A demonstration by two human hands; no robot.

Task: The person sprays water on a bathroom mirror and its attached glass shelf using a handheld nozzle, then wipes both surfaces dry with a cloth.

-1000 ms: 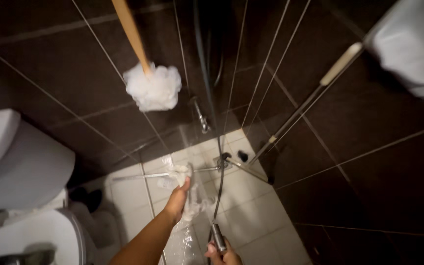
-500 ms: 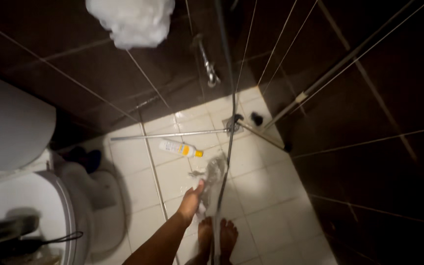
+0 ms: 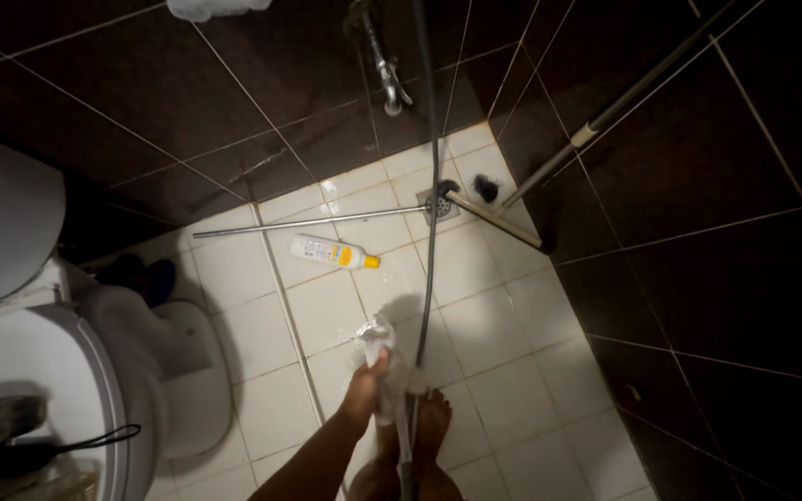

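My left hand (image 3: pixel 364 390) is stretched down over the white floor tiles (image 3: pixel 503 390), its fingers (image 3: pixel 381 360) clenched on a crumpled clear plastic wrapper (image 3: pixel 378 341), wet and glistening, which rises just above the fingertips. My right hand is not in view; I cannot tell what it holds.

Handling judgement for the wrapper: very light, limp, no stiffness of its own. It looks wet, so I expect it to be slippery and to cling to the skin. A pinch on one edge would likely let it slide; a full-fist bunch around the gathered middle, as now, is the safer hold. It is not fragile, though thin film may tear if pulled.

A metal shower hose (image 3: pixel 431 232) hangs down just beside the wrapper, passing close to my bare feet (image 3: pixel 431 422). I cannot tell whether hose and wrapper touch.

Farther off on the floor lies a white bottle with an orange cap (image 3: pixel 334 252), on its side, near a long metal rod (image 3: pixel 317 222) and the floor drain (image 3: pixel 439 204). A toilet (image 3: pixel 58 371) stands at left.
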